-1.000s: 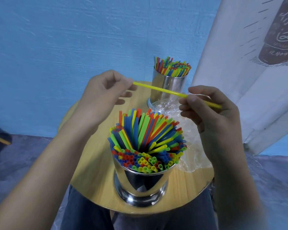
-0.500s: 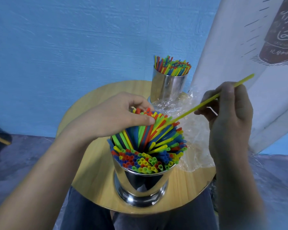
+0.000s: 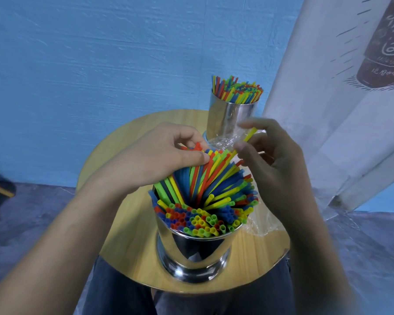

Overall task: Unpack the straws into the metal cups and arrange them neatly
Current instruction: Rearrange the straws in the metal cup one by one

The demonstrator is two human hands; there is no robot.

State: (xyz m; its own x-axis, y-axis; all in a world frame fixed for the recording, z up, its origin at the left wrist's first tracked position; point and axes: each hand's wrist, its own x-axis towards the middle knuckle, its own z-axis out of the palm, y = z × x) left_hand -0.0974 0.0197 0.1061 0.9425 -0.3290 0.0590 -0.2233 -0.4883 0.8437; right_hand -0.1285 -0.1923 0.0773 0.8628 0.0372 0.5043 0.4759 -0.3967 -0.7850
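A shiny metal cup stands at the near edge of the round wooden table, packed with red, blue, green and yellow straws that fan out. My left hand lies over the far side of the bundle, its fingers curled round some straw tops. My right hand pinches one yellow straw whose lower end is down among the others. A second metal cup, also full of straws, stands at the table's far edge.
Crumpled clear plastic wrapping lies on the table to the right of the near cup and behind it. A blue wall rises behind the table. A white printed banner hangs on the right. My lap is under the table's near edge.
The yellow straw went from being held level between both hands to standing slanted in the near cup. My left hand dropped onto the bundle; my right hand came in closer with the straw.
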